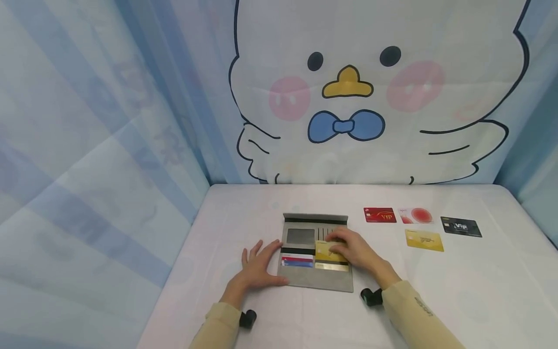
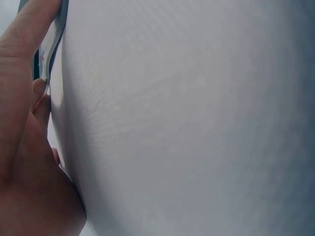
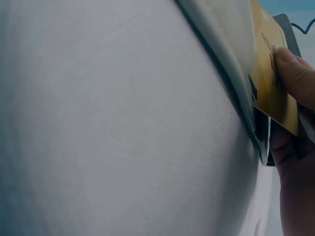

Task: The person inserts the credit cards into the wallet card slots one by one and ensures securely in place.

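A pale, cloth-covered desk (image 1: 492, 291) stood between a light blue curtain (image 1: 96, 145) on the left and a far hanging (image 1: 220, 145) printed with a white cartoon bird (image 1: 344, 29). Near its middle lay an open gray wallet (image 1: 316, 279). The left hand (image 1: 258, 272) touched its left edge, grip wide; the right hand's (image 1: 361, 249) grip pinched a yellow card (image 1: 324, 251) at its right-hand pockets. Farther right lay red (image 1: 380, 215), pink-and-white (image 1: 416, 216), black (image 1: 460, 227) and gold (image 1: 424, 240) cards.
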{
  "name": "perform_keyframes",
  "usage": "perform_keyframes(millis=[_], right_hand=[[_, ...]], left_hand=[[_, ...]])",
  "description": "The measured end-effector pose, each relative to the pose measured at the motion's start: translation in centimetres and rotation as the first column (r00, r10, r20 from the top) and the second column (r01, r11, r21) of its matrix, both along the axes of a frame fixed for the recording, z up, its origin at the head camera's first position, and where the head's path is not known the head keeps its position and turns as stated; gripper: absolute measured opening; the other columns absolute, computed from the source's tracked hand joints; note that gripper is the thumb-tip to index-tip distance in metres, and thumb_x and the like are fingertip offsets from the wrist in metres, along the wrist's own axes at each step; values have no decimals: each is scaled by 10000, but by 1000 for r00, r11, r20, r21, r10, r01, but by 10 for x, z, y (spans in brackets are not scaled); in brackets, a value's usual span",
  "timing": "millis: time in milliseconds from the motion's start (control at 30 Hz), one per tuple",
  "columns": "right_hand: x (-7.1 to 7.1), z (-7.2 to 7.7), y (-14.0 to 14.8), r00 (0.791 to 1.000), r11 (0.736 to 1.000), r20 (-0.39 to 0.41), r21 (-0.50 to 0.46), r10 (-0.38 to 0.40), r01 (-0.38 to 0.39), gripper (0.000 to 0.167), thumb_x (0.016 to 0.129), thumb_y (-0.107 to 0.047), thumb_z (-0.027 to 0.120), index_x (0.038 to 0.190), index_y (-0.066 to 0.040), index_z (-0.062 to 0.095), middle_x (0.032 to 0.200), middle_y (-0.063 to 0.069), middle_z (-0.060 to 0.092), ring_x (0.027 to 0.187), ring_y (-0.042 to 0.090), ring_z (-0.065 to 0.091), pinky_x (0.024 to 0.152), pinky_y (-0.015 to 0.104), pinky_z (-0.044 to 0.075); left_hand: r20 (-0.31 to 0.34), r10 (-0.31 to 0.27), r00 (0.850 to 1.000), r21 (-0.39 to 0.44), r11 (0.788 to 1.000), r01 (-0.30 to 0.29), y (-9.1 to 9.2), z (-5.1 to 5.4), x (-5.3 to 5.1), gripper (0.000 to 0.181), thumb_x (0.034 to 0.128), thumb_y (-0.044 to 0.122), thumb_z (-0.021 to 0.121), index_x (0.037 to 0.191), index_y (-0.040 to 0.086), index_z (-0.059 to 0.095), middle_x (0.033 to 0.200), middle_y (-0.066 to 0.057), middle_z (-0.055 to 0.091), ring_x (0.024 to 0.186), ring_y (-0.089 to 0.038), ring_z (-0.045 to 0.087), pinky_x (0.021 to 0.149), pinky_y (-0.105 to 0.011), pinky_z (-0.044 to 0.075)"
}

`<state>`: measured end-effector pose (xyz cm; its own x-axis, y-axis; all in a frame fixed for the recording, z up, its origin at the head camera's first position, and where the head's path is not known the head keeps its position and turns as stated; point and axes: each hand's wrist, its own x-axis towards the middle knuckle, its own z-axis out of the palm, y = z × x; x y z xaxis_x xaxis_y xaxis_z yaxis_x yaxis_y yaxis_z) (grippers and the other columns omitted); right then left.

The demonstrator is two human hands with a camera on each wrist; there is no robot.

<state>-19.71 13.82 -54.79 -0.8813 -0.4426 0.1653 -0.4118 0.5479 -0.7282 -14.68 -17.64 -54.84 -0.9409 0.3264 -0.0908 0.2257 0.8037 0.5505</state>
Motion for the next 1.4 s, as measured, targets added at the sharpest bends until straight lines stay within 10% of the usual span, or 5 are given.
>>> perform_keyframes(millis=[1400], right_hand=[[-3, 13, -3, 993, 996, 114, 92, -14, 3, 196, 938, -39, 679, 1126, -68, 727, 1085, 55, 653, 973, 237, 588, 937, 507, 514]], left_hand=[[17, -1, 1000, -14, 1000, 1, 0, 0, 1, 990, 729, 530, 853, 1550, 214, 398, 1616, -24, 339, 1506, -377, 105, 1136, -672, -75]])
